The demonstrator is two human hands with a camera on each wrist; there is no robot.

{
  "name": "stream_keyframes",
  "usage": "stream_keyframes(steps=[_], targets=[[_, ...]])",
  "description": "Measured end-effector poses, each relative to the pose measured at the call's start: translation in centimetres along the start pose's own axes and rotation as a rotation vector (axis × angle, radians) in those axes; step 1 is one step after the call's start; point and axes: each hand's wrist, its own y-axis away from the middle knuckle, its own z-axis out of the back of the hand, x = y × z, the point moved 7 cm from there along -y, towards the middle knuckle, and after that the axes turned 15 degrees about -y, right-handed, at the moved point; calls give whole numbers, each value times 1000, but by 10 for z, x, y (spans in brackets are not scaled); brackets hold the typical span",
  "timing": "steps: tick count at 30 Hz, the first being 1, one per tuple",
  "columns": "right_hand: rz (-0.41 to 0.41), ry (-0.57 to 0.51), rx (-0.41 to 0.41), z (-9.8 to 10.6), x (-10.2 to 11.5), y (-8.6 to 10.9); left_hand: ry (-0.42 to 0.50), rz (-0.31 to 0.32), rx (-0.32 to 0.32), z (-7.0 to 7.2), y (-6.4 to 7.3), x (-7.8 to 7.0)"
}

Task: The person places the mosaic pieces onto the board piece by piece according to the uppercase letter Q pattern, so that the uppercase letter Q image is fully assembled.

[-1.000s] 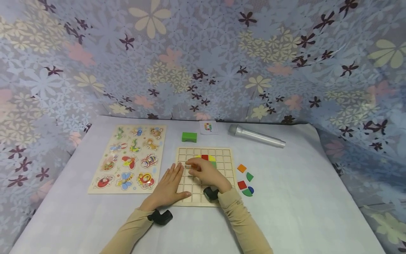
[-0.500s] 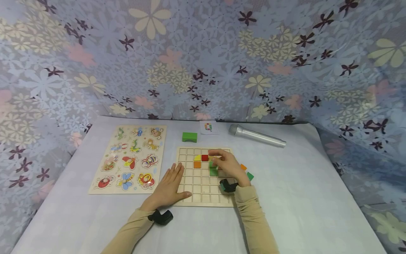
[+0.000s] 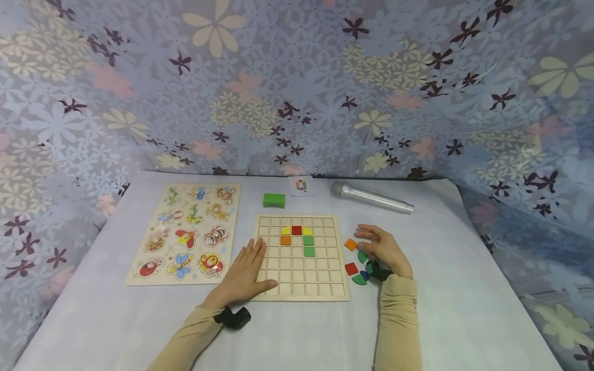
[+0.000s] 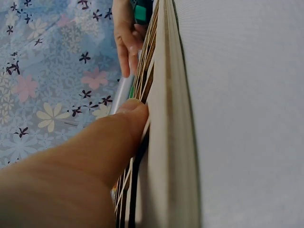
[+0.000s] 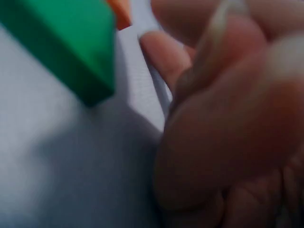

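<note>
My left hand (image 3: 243, 270) lies flat with straight fingers over the left edge of a wooden grid board (image 3: 320, 278). In the left wrist view its thumb (image 4: 121, 128) presses the board's side. On the grid sit a red square (image 3: 296, 230) between two yellow pieces (image 3: 286, 231), an orange square (image 3: 285, 240) and two green squares (image 3: 308, 240). Right of the board, my right hand (image 3: 382, 250) hovers with loosely bent fingers, nothing visible in them. Close to its fingertips lie a loose orange square (image 3: 350, 245) and a green quarter-circle (image 5: 66, 42).
A red square (image 3: 351, 269), a blue piece (image 3: 364, 275) and another green piece (image 3: 359, 280) lie right of the board. Behind stand a green arch block (image 3: 274, 200), a pattern card (image 3: 302, 186) and a silver microphone (image 3: 373, 198). An insect puzzle board (image 3: 160, 247) lies left.
My right hand has moved from over the grid rightward to the loose pieces, uncovering the right yellow piece and green squares. The left hand stays in place.
</note>
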Motion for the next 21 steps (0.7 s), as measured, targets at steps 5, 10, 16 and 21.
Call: stream_keyframes(steps=[5,10,16,21], targets=[[52,-7,98,-10,-3,-4,8,2,-11,2,0,-1],[75,39,84,-13,-1,-7,17,5,-20,3,0,-2],[88,195,14,-19,8,-7,9,5,-10,3,0,-2],[38,178,-90,-24,13,-11,15,9,-10,3,0,-2]])
